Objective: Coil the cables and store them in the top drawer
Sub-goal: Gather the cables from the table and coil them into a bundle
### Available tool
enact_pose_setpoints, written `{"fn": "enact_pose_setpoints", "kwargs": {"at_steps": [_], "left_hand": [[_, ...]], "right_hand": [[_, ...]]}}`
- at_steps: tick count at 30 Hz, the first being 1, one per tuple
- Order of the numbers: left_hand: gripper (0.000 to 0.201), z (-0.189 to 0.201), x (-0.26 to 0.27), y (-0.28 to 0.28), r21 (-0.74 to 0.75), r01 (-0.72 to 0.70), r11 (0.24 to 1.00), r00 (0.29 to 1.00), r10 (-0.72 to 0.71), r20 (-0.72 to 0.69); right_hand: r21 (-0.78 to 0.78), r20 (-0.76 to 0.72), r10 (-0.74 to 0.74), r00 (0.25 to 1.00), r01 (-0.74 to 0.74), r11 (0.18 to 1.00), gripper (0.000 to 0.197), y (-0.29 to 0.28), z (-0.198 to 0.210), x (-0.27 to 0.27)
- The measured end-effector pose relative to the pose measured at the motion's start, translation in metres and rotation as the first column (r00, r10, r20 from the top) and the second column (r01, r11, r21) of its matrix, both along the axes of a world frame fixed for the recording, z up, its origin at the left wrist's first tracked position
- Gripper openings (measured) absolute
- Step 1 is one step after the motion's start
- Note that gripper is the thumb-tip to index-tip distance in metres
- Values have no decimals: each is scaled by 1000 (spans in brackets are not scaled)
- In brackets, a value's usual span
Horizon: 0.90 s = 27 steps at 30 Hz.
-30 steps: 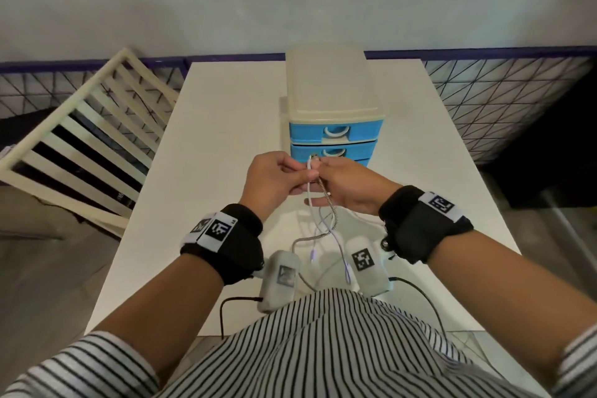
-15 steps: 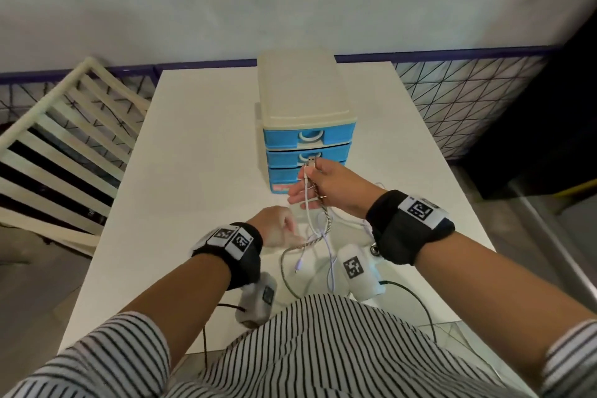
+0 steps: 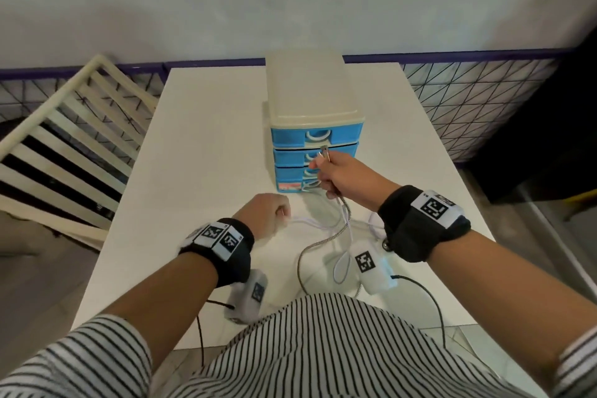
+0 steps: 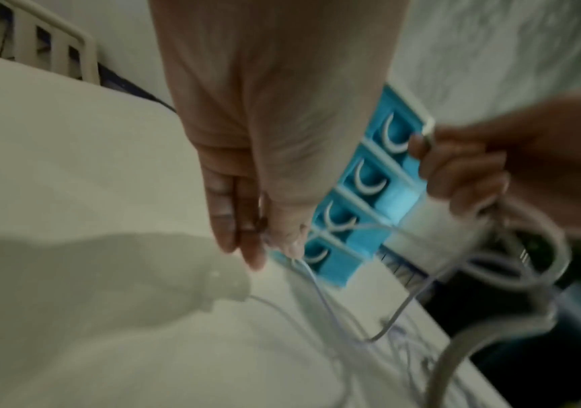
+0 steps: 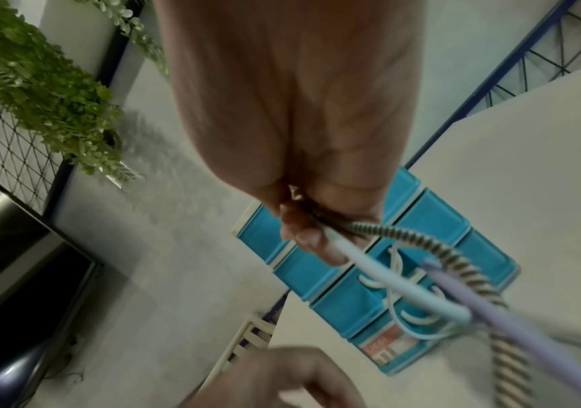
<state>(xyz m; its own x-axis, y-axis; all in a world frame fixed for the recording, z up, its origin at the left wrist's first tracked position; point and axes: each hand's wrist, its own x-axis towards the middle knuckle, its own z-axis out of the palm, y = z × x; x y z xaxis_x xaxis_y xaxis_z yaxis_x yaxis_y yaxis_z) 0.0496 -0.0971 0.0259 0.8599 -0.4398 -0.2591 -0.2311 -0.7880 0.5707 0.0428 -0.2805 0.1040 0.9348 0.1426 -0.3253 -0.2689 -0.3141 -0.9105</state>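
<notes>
The white table [image 3: 206, 171] carries the drawer unit [image 3: 311, 100]; its top drawer [image 3: 315, 136] sits flush, closed. My right hand [image 3: 342, 176] is curled round the cables [image 3: 345, 208], plug ends up, before the drawers. My left hand [image 3: 263, 215] pinches one thin white cable [image 3: 310, 222] above the tabletop.

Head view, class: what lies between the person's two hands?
Head view: a thin white cable stretches taut from the left hand toward the right hand, over bare table.
</notes>
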Motion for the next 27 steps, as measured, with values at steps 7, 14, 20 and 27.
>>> {"fn": "enact_pose_setpoints", "kwargs": {"at_steps": [7, 14, 20, 27], "left_hand": [[20, 90, -4, 12, -399, -146, 905, 975, 199, 95], [23, 111, -10, -2, -734, -229, 639, 913, 402, 65], [18, 107, -14, -17, -778, -197, 597, 867, 477, 147], [10, 105, -6, -20, -758, -233, 609, 861, 492, 130]], "right_hand": [[35, 181, 36, 983, -44, 998, 26, 11, 6, 4], [298, 65, 163, 985, -175, 938, 43, 30, 29, -11], [330, 93, 122, 988, -146, 933, 33, 31, 33, -12], [482, 5, 87, 996, -79, 873, 20, 36, 38, -15]]}}
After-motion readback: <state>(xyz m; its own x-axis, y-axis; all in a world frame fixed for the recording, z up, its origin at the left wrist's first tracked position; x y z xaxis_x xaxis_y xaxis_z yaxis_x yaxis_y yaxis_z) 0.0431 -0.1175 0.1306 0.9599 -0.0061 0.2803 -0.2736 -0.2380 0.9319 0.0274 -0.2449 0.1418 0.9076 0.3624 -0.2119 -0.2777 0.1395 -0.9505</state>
